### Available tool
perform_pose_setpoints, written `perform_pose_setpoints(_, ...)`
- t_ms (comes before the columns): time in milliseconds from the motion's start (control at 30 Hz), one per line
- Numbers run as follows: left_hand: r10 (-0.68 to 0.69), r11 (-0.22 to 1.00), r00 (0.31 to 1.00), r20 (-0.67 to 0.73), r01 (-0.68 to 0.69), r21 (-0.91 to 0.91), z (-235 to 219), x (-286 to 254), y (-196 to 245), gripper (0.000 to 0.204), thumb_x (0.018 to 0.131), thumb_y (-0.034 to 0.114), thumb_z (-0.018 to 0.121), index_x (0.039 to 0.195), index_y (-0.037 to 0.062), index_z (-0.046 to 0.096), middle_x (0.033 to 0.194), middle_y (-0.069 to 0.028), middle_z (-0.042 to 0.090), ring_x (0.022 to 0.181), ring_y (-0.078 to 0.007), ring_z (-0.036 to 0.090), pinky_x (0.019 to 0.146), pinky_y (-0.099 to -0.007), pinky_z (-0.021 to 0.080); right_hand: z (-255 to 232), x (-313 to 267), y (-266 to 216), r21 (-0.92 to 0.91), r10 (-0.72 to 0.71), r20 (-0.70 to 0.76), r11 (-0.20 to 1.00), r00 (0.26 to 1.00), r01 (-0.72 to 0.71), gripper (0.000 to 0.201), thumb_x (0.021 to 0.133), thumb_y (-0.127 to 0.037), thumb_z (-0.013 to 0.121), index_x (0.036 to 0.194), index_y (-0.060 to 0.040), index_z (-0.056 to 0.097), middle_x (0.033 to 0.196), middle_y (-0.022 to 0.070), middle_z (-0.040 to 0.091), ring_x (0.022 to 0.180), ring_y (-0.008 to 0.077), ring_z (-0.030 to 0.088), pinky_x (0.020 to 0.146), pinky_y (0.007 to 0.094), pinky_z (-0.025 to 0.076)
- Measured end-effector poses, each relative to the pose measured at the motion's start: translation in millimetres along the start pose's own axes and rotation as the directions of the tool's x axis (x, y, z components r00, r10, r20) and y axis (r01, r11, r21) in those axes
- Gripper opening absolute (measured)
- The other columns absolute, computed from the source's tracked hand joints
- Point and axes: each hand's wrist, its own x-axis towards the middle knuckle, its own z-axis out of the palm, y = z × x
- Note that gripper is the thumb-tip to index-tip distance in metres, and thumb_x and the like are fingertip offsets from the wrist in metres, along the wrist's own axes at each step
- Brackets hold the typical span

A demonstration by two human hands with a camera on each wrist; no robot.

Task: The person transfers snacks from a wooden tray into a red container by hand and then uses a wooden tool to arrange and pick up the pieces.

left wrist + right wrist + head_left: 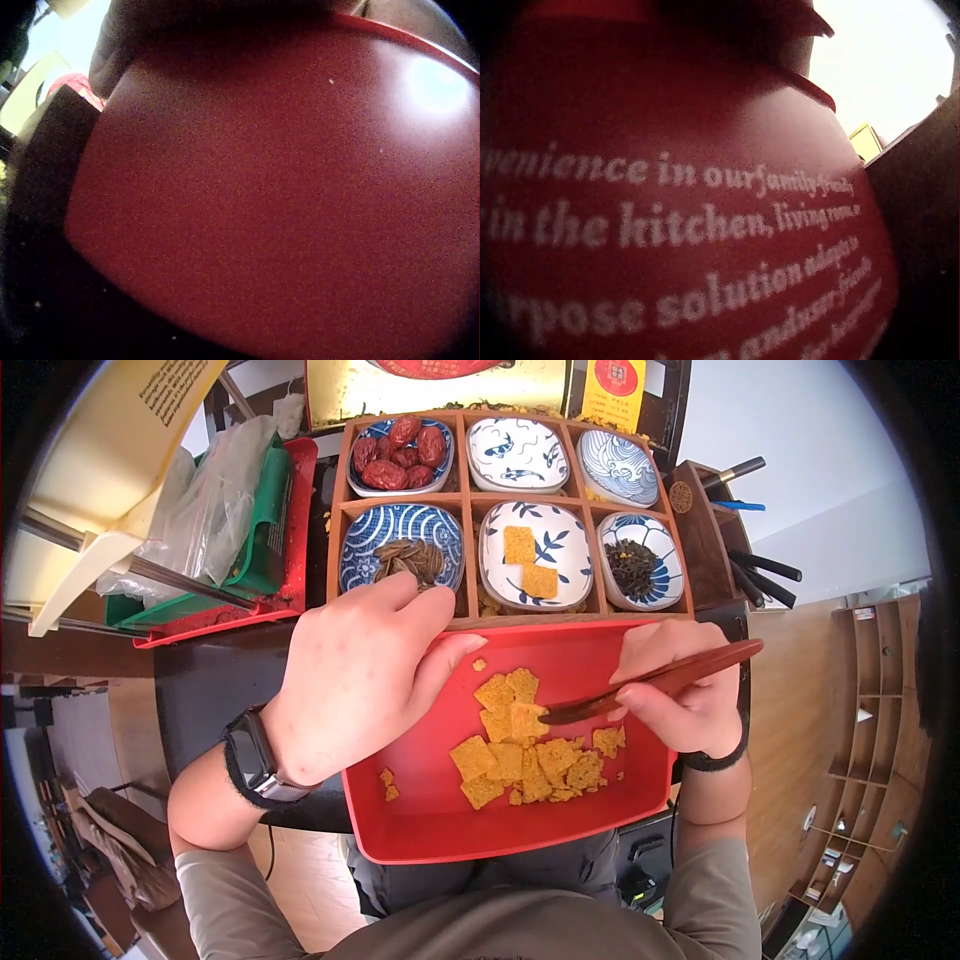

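Note:
In the head view my right hand (685, 680) holds brown wooden tongs (700, 663) over the red bin (420, 815). The tips of the tongs meet a square yellow cracker (528, 720) above other crackers and crumbs in the bin. My left hand (355, 670) grips the bin's far left rim, thumb on the inner side; its bent fingers reach in front of the bowl of brown seeds (412, 563) and are partly hidden. A white bowl (495, 575) holds two square crackers. Bin walls fill both wrist views, the right one with printed lettering (705, 225).
A wooden divided tray (470, 510) stands beyond the bin. Its bowls include red dates (405, 455), dark tea leaves (633, 567) and a fish-pattern bowl (518, 455). Left are green and red baskets (265, 525) with plastic bags; right, a wooden holder (700, 510) with dark-handled tools.

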Motion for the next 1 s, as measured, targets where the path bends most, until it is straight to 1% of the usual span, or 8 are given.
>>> perform_pose_setpoints(100,-0.002,1.000,1.000,0.004,0.002,0.000,0,0,-1,0.032,0.096,0.026,0.081,0.088,0.0047,0.059,0.082,-0.0150,0.057,0.075,-0.0408,0.063,0.063,-0.0495,0.050,9,-1,-3,0.144,0.026,-0.203,0.990,0.979,0.003,0.009,0.094,0.009,0.076,0.095,0.0014,0.072,0.079,0.0087,0.072,0.071,0.0158,0.073,0.063,0.0277,0.052)
perform_pose_setpoints(133,-0.003,1.000,1.000,0.006,0.003,-0.001,0,0,-1,0.031,0.096,0.026,0.081,0.088,0.0047,0.060,0.082,-0.0150,0.058,0.075,-0.0409,0.064,0.063,-0.0495,0.050,6,-1,1,0.137,-0.036,-0.190,0.989,0.981,0.063,0.008,0.098,0.008,0.072,0.099,0.0018,0.068,0.081,0.0095,0.072,0.071,0.0162,0.073,0.064,0.0267,0.053)
perform_pose_setpoints(233,-0.005,1.000,1.000,0.009,0.006,-0.002,0,0,0,0.031,0.096,0.026,0.081,0.088,0.0048,0.060,0.082,-0.0150,0.058,0.075,-0.0410,0.064,0.063,-0.0495,0.050,8,-1,0,0.186,0.019,-0.290,0.982,0.957,0.037,0.007,0.101,0.005,0.070,0.101,0.0011,0.064,0.082,0.0094,0.072,0.070,0.0154,0.073,0.064,0.0268,0.054)
perform_pose_setpoints(333,0.048,0.997,0.999,-0.006,-0.048,0.054,-1,0,-2,0.030,0.099,0.030,0.079,0.090,0.0070,0.063,0.080,-0.0118,0.059,0.072,-0.0341,0.067,0.059,-0.0449,0.054,5,2,4,0.139,-0.011,-0.330,0.988,0.944,0.061,0.006,0.106,0.004,0.065,0.103,0.0002,0.061,0.083,0.0096,0.072,0.069,0.0152,0.072,0.065,0.0271,0.055)
perform_pose_setpoints(433,-0.005,1.000,1.000,0.009,0.005,-0.008,0,0,-1,0.031,0.096,0.026,0.081,0.089,0.0047,0.060,0.083,-0.0151,0.058,0.075,-0.0411,0.064,0.064,-0.0495,0.051,6,4,8,0.104,-0.048,-0.406,0.990,0.913,0.098,0.006,0.108,0.002,0.064,0.104,-0.0005,0.061,0.083,0.0086,0.072,0.070,0.0145,0.071,0.065,0.0257,0.054)
perform_pose_setpoints(567,-0.006,1.000,1.000,0.012,0.006,-0.004,-1,0,0,0.030,0.096,0.026,0.081,0.089,0.0047,0.061,0.083,-0.0151,0.058,0.075,-0.0410,0.064,0.064,-0.0496,0.051,8,5,7,-0.021,-0.041,-0.502,0.999,0.864,0.035,0.006,0.109,-0.002,0.066,0.105,-0.0018,0.062,0.082,0.0067,0.072,0.071,0.0120,0.071,0.066,0.0230,0.051)
perform_pose_setpoints(667,-0.005,1.000,1.000,0.015,0.005,-0.001,-1,0,0,0.030,0.095,0.026,0.081,0.089,0.0047,0.061,0.083,-0.0151,0.058,0.076,-0.0409,0.064,0.064,-0.0495,0.051,11,6,6,0.044,0.036,-0.543,0.999,0.839,-0.014,0.007,0.109,-0.003,0.068,0.105,-0.0026,0.062,0.082,0.0060,0.072,0.072,0.0103,0.070,0.066,0.0223,0.049)
perform_pose_setpoints(1000,0.001,1.000,1.000,0.012,-0.001,0.002,-1,0,0,0.030,0.095,0.026,0.081,0.089,0.0043,0.061,0.083,-0.0153,0.058,0.075,-0.0410,0.064,0.063,-0.0492,0.051,10,8,12,-0.033,-0.013,-0.513,0.999,0.859,-0.004,0.004,0.108,0.000,0.068,0.109,-0.0007,0.065,0.092,0.0049,0.072,0.079,0.0099,0.072,0.073,0.0239,0.056)
